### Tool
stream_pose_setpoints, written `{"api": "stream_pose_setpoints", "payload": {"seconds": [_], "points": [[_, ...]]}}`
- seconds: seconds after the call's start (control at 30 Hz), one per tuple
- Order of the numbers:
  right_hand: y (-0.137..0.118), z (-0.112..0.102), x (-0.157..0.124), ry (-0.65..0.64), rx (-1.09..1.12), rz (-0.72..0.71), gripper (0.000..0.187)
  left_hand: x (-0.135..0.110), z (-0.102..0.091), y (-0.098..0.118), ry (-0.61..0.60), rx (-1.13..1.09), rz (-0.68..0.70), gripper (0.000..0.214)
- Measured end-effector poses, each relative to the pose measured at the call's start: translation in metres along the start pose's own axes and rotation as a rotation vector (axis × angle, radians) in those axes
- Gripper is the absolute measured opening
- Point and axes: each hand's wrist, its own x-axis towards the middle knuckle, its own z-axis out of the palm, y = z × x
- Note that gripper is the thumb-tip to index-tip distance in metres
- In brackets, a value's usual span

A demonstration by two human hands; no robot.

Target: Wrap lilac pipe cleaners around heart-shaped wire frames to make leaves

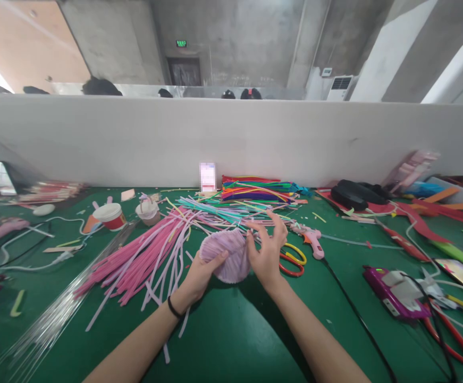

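Note:
My left hand (202, 273) grips a round, pale lilac disc (231, 260) made of fuzzy stems laid side by side, thumb across its front face. On the disc's right edge, the thumb and index finger of my right hand (266, 250) press together, with the other fingers raised; whether they pinch the disc itself or a thin strand at its edge I cannot make out. The disc is held above the green table. Just beyond my right hand lie scissors with red and yellow handles (295, 260) and a pink glue gun (314, 242).
Pink and lilac pipe cleaners (135, 260) spread out on the left, beside clear thin rods (67, 303). Colourful pipe cleaners (255, 191) and a lit phone (208, 177) are at the white partition (231, 138). A paper cup (110, 217) stands left; a purple power strip (394, 295) with cables lies right.

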Motion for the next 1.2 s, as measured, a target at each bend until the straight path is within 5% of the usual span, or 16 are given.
{"api": "stream_pose_setpoints", "payload": {"seconds": [0.23, 0.4, 1.2], "points": [[0.002, -0.005, 0.004, 0.032, 0.072, 0.005, 0.02, 0.005, -0.003, 0.005, 0.128, -0.139, -0.014, 0.043], [0.003, -0.004, 0.003, -0.085, 0.037, -0.059, 0.019, 0.012, -0.013, 0.009, 0.233, -0.18, 0.048, 0.038], [0.02, 0.001, 0.002, -0.049, -0.094, -0.143, 0.014, 0.014, -0.018, 0.008, 0.192, -0.14, 0.034, 0.043]]}}
